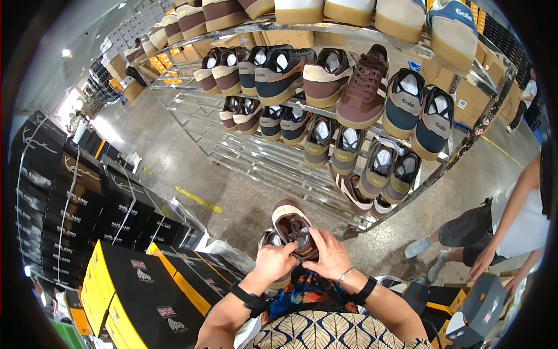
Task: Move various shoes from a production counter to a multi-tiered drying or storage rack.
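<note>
A dark brown sneaker (293,224) with a cream heel is held in front of my body, its heel pointing away from me. My left hand (275,263) pinches at the laces and tongue from the left. Around the shoe's right side my right hand (330,253) is closed, with the thumb near the toe end. A second sneaker (269,238) shows partly behind and left of the first, mostly hidden by it and my left hand. What supports that one cannot be seen.
A metal shoe rack (256,157) bears several pairs of sneakers ahead of me. Black-and-yellow shoeboxes (139,291) stand at the left near me, with stacked black boxes (64,215) beyond. At the right a co-worker (494,227) handles a dark shoebox (479,311).
</note>
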`<state>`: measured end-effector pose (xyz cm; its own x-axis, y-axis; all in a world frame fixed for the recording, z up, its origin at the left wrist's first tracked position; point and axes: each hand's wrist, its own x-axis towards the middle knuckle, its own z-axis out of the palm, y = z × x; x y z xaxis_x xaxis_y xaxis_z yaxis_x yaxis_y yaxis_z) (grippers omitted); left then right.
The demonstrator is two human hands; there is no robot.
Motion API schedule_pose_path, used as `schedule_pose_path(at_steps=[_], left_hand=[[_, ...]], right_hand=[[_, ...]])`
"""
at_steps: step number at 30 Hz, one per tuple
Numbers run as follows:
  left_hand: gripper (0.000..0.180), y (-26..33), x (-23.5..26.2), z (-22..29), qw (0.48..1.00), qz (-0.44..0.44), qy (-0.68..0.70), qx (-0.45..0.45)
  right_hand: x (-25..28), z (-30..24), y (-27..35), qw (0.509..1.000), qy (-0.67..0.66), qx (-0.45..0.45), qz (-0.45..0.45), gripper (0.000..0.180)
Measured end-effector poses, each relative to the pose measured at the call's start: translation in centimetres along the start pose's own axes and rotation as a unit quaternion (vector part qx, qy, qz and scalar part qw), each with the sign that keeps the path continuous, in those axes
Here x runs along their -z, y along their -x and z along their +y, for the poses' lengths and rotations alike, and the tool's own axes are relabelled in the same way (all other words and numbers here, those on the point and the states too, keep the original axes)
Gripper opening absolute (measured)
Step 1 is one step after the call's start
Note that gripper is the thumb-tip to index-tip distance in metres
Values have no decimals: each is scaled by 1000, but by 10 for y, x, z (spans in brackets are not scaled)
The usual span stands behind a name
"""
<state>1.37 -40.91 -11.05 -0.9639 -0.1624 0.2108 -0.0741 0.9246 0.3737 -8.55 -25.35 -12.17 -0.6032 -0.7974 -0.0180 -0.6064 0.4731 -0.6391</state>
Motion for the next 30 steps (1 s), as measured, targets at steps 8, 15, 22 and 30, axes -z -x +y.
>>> schedule_pose_path(at_steps=[8, 15, 22, 30], left_hand=[[26, -54, -22, -65, 995, -68, 48, 61], [37, -96, -14, -167, 996, 21, 19, 82], [35, -161, -33, -261, 981, 31, -94, -165], [24, -229, -58, -283, 952, 114, -59, -276]], right_hand=[[-35, 24, -83, 992, -117, -43, 25, 88], [-50, 54, -190, 945, -254, -205, -4, 87], [-72, 90, -269, 932, -215, -291, -14, 90], [-97, 122, -322, 948, -164, -260, 79, 88]])
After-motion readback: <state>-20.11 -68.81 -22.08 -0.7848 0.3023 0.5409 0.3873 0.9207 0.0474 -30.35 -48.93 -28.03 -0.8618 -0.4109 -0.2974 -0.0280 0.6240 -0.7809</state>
